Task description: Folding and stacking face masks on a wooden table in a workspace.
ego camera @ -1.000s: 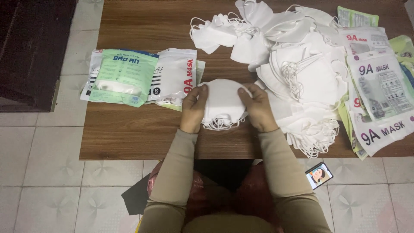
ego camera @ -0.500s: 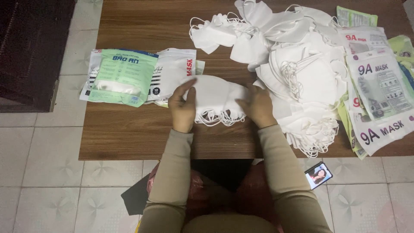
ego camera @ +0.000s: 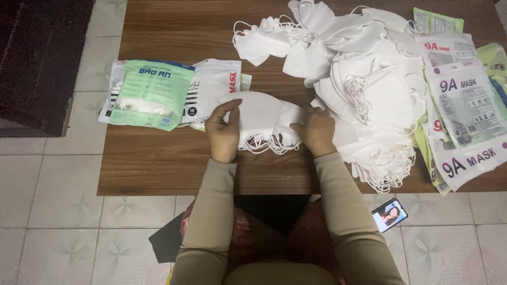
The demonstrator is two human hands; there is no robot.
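We note, at the far left of the brown wooden table [ego camera: 158, 163], a pale green plastic mask packet [ego camera: 152, 94] lying on white packets. Our left hand [ego camera: 223, 133] is closed on the left end of a stack of white fabric face masks [ego camera: 264, 119] at the table's middle; our right hand [ego camera: 316, 132] grips its right end. Just right lies a loose heap of white masks [ego camera: 364, 84], then printed white mask pouches [ego camera: 465, 111]. A phone [ego camera: 390, 215] rests on the tiled floor
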